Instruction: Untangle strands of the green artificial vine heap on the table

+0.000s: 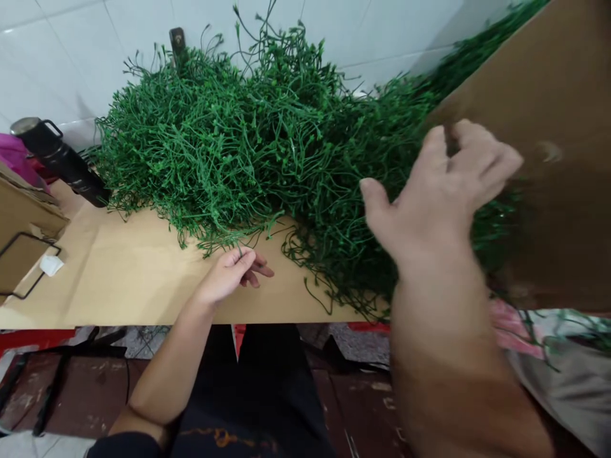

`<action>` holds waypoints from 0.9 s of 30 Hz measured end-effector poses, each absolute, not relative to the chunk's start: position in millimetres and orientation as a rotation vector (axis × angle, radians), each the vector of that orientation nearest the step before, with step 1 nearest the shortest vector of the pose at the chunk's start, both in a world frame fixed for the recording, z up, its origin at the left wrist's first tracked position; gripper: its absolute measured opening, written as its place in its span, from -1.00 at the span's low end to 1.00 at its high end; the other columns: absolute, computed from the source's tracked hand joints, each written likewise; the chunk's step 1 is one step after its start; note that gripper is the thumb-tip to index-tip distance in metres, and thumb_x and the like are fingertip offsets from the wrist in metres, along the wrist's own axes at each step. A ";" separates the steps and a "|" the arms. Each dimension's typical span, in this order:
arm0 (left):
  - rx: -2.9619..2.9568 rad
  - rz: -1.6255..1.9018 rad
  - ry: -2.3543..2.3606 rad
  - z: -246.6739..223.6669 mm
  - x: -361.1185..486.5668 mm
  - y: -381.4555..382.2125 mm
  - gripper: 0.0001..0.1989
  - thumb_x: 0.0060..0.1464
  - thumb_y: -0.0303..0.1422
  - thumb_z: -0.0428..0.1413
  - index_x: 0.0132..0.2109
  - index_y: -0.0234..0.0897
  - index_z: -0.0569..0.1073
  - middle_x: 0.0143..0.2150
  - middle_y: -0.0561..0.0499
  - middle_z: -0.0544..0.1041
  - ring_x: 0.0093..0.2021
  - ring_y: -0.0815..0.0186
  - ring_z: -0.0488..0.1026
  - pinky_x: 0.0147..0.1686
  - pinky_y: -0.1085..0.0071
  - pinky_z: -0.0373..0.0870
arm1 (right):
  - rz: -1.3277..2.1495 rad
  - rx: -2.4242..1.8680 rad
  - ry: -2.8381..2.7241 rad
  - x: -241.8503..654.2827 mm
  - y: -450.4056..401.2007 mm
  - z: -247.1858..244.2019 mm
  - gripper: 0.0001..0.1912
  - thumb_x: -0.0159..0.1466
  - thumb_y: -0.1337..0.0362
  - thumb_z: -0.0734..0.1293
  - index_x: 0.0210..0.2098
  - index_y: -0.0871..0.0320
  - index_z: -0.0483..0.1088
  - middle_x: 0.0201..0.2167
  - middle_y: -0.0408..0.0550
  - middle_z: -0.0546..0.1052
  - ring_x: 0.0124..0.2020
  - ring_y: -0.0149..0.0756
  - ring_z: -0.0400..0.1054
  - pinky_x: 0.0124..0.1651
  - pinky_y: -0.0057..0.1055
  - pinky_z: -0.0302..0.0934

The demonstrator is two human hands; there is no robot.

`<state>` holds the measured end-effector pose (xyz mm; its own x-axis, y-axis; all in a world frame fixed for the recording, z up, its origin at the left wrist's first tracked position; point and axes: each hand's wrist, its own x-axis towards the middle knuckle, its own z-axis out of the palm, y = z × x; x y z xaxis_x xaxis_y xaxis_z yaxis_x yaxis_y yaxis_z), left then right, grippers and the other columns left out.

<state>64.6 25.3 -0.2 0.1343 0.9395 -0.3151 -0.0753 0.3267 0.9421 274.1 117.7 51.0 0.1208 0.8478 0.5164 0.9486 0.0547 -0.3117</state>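
Observation:
A big heap of green plastic stems (224,140) with small forked tips lies across the table against the wall. At the heap's front edge, my left hand (238,267) pinches a thin green plastic stem between thumb and forefinger; its other fingers are loosely curled. My right hand (443,178) is raised over the right part of the heap, back of the hand up, fingers spread and slightly blurred. Nothing shows in the right hand, though its palm side is hidden.
A brown cardboard sheet (548,146) stands at the right beside the heap. A black flask (62,159) leans at the left, near a cardboard box (28,216) and a black wire frame (28,289). Brown board (128,267) covers the table; white tiles (62,63) rise behind.

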 end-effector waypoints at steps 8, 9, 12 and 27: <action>1.354 0.691 1.399 -17.1 65.6 19.4 -0.72 0.16 -0.30 -0.10 -0.42 -0.32 0.37 -0.57 0.01 0.47 -0.58 0.41 0.33 -0.48 0.45 0.26 | 0.895 -0.957 -2.183 191.1 71.8 0.2 -0.67 0.17 0.13 0.27 -0.20 0.25 0.41 -0.15 0.10 0.49 -0.16 -0.20 0.37 -0.11 -0.26 0.27; 1.399 0.685 1.425 -18.3 63.9 17.5 -0.72 0.16 -0.29 -0.09 -0.41 -0.31 0.39 -0.56 0.00 0.48 -0.57 0.40 0.34 -0.48 0.45 0.26 | 1.031 -0.934 -2.130 186.3 73.9 -2.8 -0.68 0.16 0.14 0.27 -0.21 0.25 0.40 -0.20 0.07 0.50 -0.22 -0.25 0.38 -0.18 -0.32 0.28; 1.497 0.735 1.446 -14.4 58.1 11.4 -0.77 0.12 -0.27 -0.01 -0.41 -0.27 0.43 -0.54 0.02 0.49 -0.52 0.37 0.37 -0.47 0.46 0.25 | 1.290 -0.872 -1.859 182.8 81.3 -11.5 -0.68 0.18 0.08 0.24 -0.30 0.25 0.38 -0.44 -0.06 0.46 -0.43 -0.41 0.32 -0.36 -0.44 0.23; 1.159 1.311 1.217 -9.4 64.1 32.8 -0.87 0.07 -0.41 0.06 -0.29 -0.30 0.50 -0.31 0.02 0.52 -0.28 0.39 0.42 -0.19 0.49 0.31 | 1.614 -0.753 -1.558 193.5 61.9 -18.2 -0.67 0.11 0.03 0.31 -0.44 0.20 0.25 -0.58 -0.21 0.26 -0.56 -0.54 0.10 -0.49 -0.52 0.09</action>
<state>64.1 32.8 -9.4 -0.0788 0.9965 0.0293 -0.0453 -0.0329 0.9984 193.5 61.9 -18.2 -0.5404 0.8367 0.0887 -0.1183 0.0288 -0.9926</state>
